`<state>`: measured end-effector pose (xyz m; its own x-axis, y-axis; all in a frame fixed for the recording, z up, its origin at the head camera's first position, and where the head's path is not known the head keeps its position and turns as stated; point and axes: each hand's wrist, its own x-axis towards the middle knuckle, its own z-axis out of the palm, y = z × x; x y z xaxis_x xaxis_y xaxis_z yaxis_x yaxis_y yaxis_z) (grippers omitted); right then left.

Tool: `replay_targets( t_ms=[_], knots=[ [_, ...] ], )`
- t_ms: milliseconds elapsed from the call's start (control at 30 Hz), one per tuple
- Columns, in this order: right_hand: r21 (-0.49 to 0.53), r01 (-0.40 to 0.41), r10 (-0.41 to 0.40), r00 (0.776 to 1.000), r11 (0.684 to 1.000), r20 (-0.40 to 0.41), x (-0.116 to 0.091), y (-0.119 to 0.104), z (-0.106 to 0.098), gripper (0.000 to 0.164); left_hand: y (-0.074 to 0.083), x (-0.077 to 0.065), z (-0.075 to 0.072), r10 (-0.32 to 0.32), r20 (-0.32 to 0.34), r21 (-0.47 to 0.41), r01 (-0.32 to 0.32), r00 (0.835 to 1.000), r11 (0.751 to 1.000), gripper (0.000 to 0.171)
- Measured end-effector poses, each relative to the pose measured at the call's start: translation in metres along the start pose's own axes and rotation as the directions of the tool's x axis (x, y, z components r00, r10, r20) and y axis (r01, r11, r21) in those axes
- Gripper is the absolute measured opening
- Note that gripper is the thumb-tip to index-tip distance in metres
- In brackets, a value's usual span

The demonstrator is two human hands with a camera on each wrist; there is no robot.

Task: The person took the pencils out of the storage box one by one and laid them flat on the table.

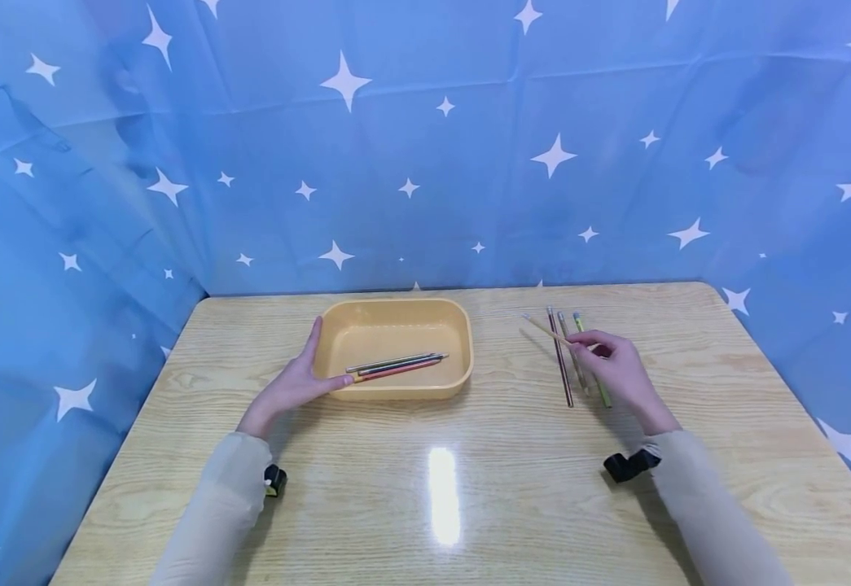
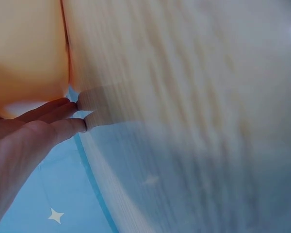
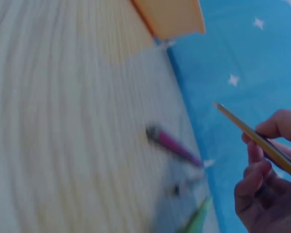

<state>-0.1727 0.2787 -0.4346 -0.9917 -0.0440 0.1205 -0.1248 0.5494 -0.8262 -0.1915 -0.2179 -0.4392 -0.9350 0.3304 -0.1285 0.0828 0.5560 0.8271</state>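
My left hand [image 1: 300,382] rests on the left front corner of a tan plastic tray [image 1: 465,342]. Its fingers lie straight along the tray's left side, and the thumb reaches over the front rim. In the left wrist view the fingers [image 2: 63,109] touch the tray's outer wall [image 2: 29,53]. Several pencils [image 1: 396,368] lie together in the front of the tray. To the right, my right hand [image 1: 619,370] pinches a yellow pencil [image 1: 542,327] above the table, and this pencil [image 3: 237,120] slants up between thumb and fingers in the right wrist view.
Under and beside my right hand lie a dark red pencil [image 1: 560,358], a brownish pencil [image 1: 577,370] and a green pencil [image 1: 604,394] on the wooden table [image 1: 366,472]. A blue star-patterned cloth [image 1: 440,163] hangs along the table's back and sides.
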Motion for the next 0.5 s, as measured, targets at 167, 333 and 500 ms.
replay_targets(
  t_ms=[167,333,500],
  knots=[
    [-0.035,-0.084,0.080,0.991,0.996,-0.111,-0.010,0.014,-0.015,0.034,0.001,0.001,0.001,0.011,0.006,-0.018,-0.010,1.000,1.000,0.111],
    [-0.069,-0.154,0.137,0.969,0.986,-0.204,-0.013,0.023,-0.024,0.034,0.000,0.000,0.000,0.007,0.001,-0.001,-0.007,1.000,1.000,0.114],
    [-0.098,-0.198,0.166,0.950,0.975,-0.266,-0.013,0.032,-0.030,0.036,0.000,-0.001,-0.001,0.010,0.002,-0.008,-0.010,1.000,1.000,0.116]
  ],
)
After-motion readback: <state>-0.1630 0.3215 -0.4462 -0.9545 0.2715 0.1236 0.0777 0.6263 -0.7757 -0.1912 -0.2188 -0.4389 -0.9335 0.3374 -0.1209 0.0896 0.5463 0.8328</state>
